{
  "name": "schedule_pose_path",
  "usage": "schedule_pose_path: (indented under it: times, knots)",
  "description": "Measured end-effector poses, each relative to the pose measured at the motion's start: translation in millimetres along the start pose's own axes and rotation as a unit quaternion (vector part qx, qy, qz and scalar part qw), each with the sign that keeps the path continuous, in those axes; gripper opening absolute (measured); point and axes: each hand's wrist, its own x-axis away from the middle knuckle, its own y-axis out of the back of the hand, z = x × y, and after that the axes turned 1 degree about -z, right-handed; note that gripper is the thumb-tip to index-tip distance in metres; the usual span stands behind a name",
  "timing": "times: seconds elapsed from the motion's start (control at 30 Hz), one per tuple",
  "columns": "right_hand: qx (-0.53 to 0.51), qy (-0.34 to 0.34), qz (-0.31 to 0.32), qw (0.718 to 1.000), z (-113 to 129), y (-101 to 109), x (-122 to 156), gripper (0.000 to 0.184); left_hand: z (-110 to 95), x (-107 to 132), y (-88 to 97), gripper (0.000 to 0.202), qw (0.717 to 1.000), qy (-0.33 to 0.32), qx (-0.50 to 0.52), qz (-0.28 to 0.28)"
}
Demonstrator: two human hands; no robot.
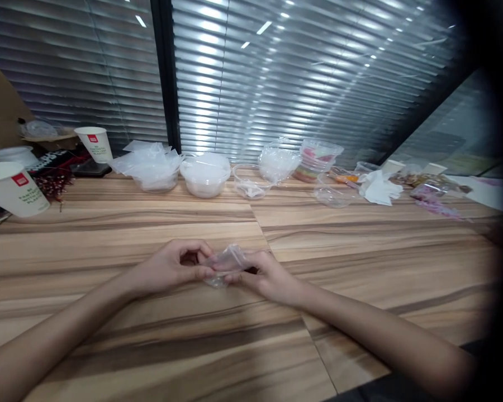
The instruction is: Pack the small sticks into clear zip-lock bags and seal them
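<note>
Clear plastic film, held | left fingers — pinched | right fingers — pinched

The table has a striped wood-grain top with visible seams. A paper cup stands at its left side. Along the rear, left to right: a plastic bowl topped with translucent plastic, a second bowl, a clear tub, a clear container, and a crumpled white item, tissue or glove unclear.
</note>
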Motion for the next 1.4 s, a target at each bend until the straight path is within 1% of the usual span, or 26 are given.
schedule_pose_path:
  times: [0.07, 0.13, 0.2, 0.3, 0.4, 0.43, 0.5, 0.6, 0.73, 0.83, 0.97, 1.07, 1.13, 1.23, 1.3, 1.4]
  knots:
    - [0.001, -0.007, -0.015, 1.0, 0.1, 1.8, -1.5, 0.028, 2.9, -1.2, 3.7, 0.022, 0.998, 0.016, 0.046, -0.04]
    - [0.003, -0.016, -0.046, 0.999, -2.3, 3.1, -2.8, 0.03, 5.7, -2.4, 5.6, 0.021, 0.993, 0.019, 0.077, -0.085]
    - [0.011, -0.032, -0.075, 0.997, -6.8, 3.5, -3.5, 0.03, 7.7, -3.1, 5.3, 0.02, 0.991, 0.011, 0.081, -0.105]
    - [0.033, -0.056, -0.102, 0.993, -14.4, 2.8, -3.1, 0.03, 8.2, -3.2, 1.9, 0.021, 0.993, -0.004, 0.084, -0.085]
    - [0.066, -0.051, -0.118, 0.99, -18.2, 2.2, -1.7, 0.024, 6.7, -2.7, -2.6, 0.029, 0.995, -0.014, 0.08, -0.052]
    - [0.081, -0.04, -0.122, 0.988, -18.0, 2.0, -1.2, 0.021, 6.2, -2.5, -3.7, 0.03, 0.997, -0.014, 0.058, -0.047]
    - [0.118, -0.013, -0.123, 0.985, -15.1, 1.5, 0.2, 0.016, 5.6, -2.4, -5.0, 0.026, 0.999, -0.019, -0.02, -0.044]
    - [0.172, 0.011, -0.112, 0.979, -7.4, 0.1, 2.2, 0.015, 5.7, -2.9, -4.3, 0.02, 0.989, -0.047, -0.129, -0.052]
    - [0.204, 0.004, -0.097, 0.974, -0.3, -1.3, 3.2, 0.02, 6.0, -4.0, -2.8, 0.021, 0.978, -0.085, -0.178, -0.073]
    - [0.212, -0.005, -0.111, 0.971, 0.4, -2.3, 3.0, 0.021, 6.1, -1.9, -4.8, 0.019, 0.965, -0.115, -0.221, -0.085]
    - [0.201, -0.001, -0.141, 0.969, 2.2, -4.6, 4.0, 0.017, 6.2, 6.4, -11.1, 0.018, 0.935, -0.197, -0.272, -0.113]
    - [0.202, 0.014, -0.138, 0.969, 4.1, -5.5, 5.1, 0.012, 5.9, 10.7, -14.2, 0.02, 0.913, -0.245, -0.294, -0.143]
    - [0.209, 0.02, -0.134, 0.969, 3.8, -4.9, 4.9, 0.011, 5.2, 10.4, -14.2, 0.022, 0.916, -0.237, -0.294, -0.134]
    - [0.212, 0.027, -0.133, 0.968, 1.1, -3.0, 3.6, 0.008, 3.7, 6.7, -12.7, 0.022, 0.936, -0.183, -0.283, -0.1]
    - [0.212, 0.045, -0.133, 0.967, -0.9, -1.9, 3.0, 0.007, 3.0, 3.9, -12.0, 0.02, 0.942, -0.158, -0.28, -0.097]
    - [0.228, 0.073, -0.121, 0.963, -3.2, -1.3, 3.9, 0.009, 3.4, 1.7, -12.6, 0.018, 0.941, -0.152, -0.285, -0.099]
